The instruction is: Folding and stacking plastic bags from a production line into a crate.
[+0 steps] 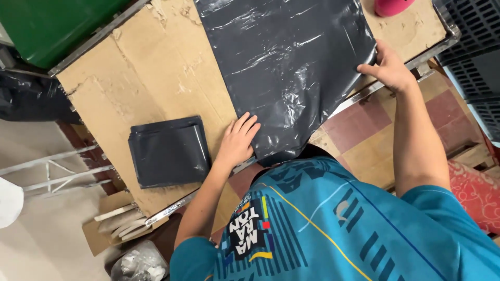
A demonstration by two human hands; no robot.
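Cardboard-covered table (pixel 156 67), torn, rough, metal-edged. Head view: large dark grey plastic bag (pixel 286 67) lies flat, crinkled, glossy, long axis running away from me. My left hand (pixel 238 141) spread flat, palm down, pressing bag's near left corner. My right hand (pixel 389 67) pinches bag's right edge, thumb under. Stack of folded bags (pixel 169 151) just left of left hand, apart. Pink object (pixel 390 6) at far edge.
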